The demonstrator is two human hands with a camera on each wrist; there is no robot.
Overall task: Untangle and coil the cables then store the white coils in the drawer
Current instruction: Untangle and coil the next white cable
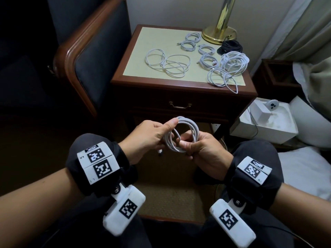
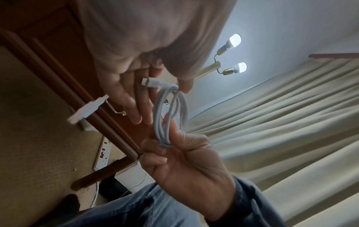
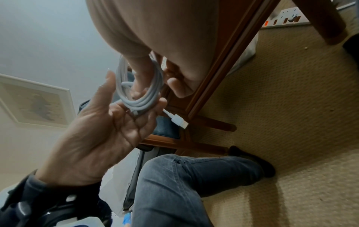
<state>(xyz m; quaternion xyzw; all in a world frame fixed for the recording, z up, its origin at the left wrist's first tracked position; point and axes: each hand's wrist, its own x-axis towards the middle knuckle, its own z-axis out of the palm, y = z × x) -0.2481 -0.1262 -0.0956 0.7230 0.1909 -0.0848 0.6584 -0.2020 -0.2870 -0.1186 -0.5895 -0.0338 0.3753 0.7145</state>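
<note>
Low centre of frame: white coil (image 1: 180, 135) pinched in both grips, left hand (image 1: 148, 138) clamping its upper-left rim under the thumb, right hand (image 1: 202, 147) nipping its lower rim between thumb and fingers. Several neat loops, round, one plug dangling below the left grip. Straight beyond, at mid-frame: drawer (image 1: 180, 104), closed. Further up, on the table (image 1: 136, 56): more white coils, some loose.

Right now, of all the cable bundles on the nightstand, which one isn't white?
The black coil, at the back right beside the brass lamp base. Every other bundle on the nightstand is white.
</note>
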